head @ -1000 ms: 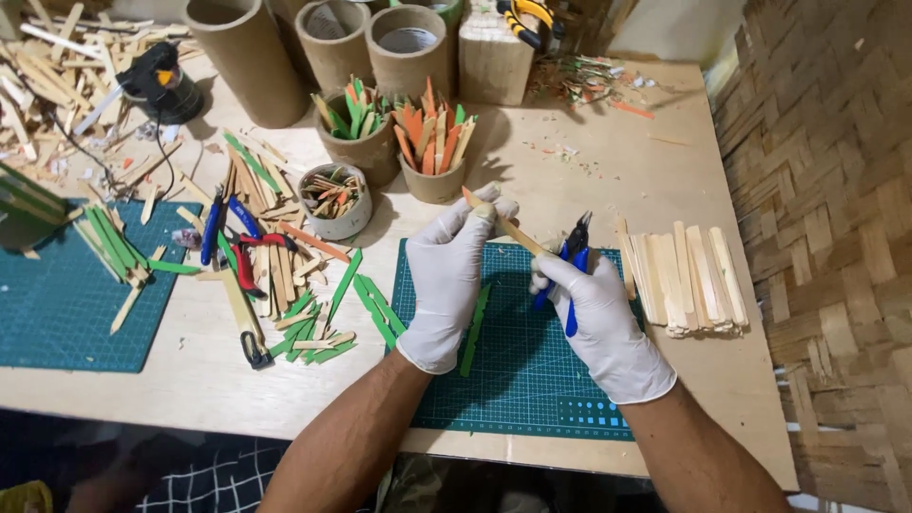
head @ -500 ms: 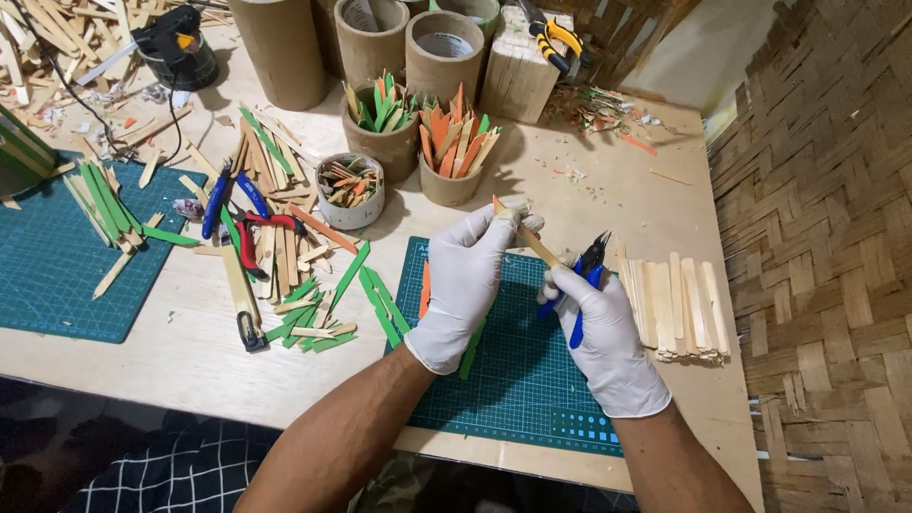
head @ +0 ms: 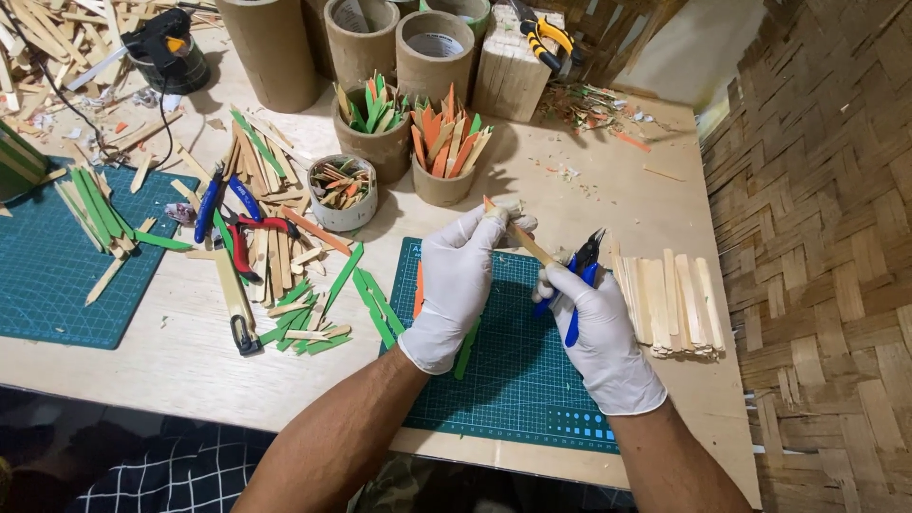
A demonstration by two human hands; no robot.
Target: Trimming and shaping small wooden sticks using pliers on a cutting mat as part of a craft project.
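Observation:
Both my hands wear white gloves over a green cutting mat (head: 513,380). My left hand (head: 458,285) pinches the upper end of a thin wooden stick (head: 520,237) that slants down to the right. My right hand (head: 600,332) holds the stick's lower end together with blue-handled cutting pliers (head: 579,271), whose black jaws point up just right of the stick. A row of plain wooden sticks (head: 670,304) lies on the table right of my right hand.
Cups of green and orange sticks (head: 446,152) and cardboard tubes (head: 432,47) stand behind the mat. Loose sticks, red and blue pliers (head: 237,228) and a utility knife (head: 236,304) lie left. A second mat (head: 57,266) sits far left, a woven wall (head: 826,237) right.
The view has shifted slightly; my hands stay over the mat with the stick and pliers, the pliers' jaws now a little closer to the stick.

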